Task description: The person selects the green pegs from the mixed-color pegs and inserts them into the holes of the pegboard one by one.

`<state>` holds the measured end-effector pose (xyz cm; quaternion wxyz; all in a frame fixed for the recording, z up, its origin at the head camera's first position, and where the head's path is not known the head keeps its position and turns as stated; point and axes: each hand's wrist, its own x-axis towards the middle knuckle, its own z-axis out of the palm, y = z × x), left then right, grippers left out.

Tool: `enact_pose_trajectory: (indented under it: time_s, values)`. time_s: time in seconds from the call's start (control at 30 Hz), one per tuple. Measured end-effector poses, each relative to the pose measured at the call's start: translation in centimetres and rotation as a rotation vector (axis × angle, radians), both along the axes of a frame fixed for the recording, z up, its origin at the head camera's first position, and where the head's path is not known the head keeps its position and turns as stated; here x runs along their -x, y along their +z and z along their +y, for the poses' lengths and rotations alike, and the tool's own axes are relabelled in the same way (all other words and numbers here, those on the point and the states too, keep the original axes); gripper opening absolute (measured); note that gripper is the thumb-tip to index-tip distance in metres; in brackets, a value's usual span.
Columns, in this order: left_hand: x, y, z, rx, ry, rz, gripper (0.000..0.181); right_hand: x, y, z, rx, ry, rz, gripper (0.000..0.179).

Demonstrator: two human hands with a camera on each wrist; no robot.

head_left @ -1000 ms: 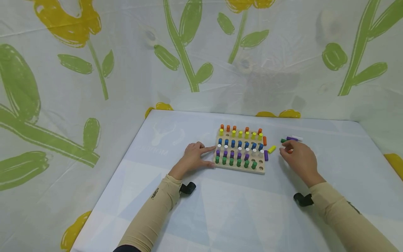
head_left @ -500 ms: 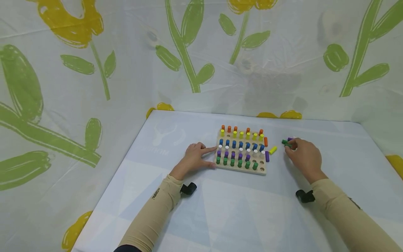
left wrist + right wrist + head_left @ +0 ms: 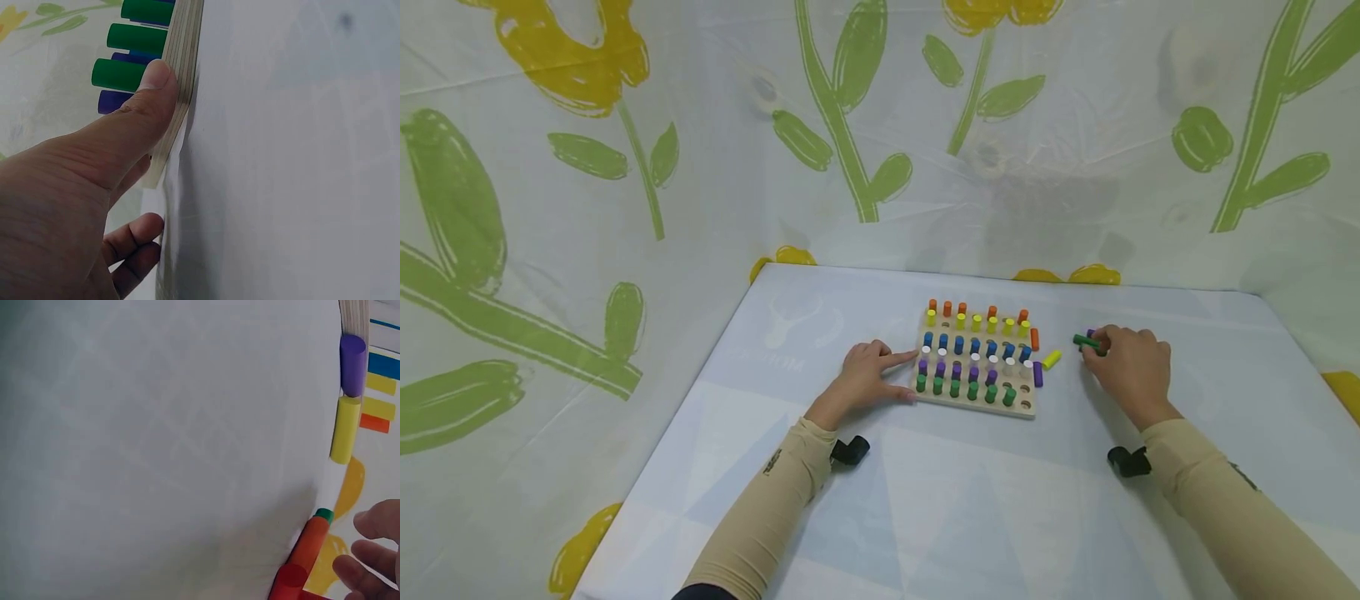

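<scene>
My left hand point(image 3: 868, 373) rests at the left side of a wooden pegboard point(image 3: 970, 403) set with rows of coloured pegs. Its index finger touches the left edge; in the left wrist view the thumb point(image 3: 156, 78) lies on the board's edge beside a green peg point(image 3: 117, 75). Right of the board, my right hand point(image 3: 1127, 367) reaches over loose pegs, with fingertips right at a green peg point(image 3: 1084, 341). In the right wrist view its fingers point(image 3: 375, 520) are bent and slightly apart, with nothing showing between them. Near them lie an orange peg point(image 3: 309, 540) and a red peg point(image 3: 289, 581).
Yellow point(image 3: 1052, 359), purple point(image 3: 1038, 374) and orange point(image 3: 1034, 339) pegs lie along the board's right side. Part of another purple peg point(image 3: 1091, 332) shows behind the right hand. A flower-patterned cloth point(image 3: 1000, 208) hangs behind the white table point(image 3: 970, 508).
My right hand has shifted a little to the right, uncovering more of the green peg and covering the white one. The left hand has stayed at the board.
</scene>
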<state>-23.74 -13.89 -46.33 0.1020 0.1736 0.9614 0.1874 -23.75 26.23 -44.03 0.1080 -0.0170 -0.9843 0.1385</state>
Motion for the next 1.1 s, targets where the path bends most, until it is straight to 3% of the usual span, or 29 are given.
enact_pose_trajectory:
  time_s: [1.1]
  values:
    - [-0.1,-0.1,0.0,0.011,-0.003,0.030,0.080,2.2,-0.4,-0.3,-0.015,0.062,-0.054,0.033]
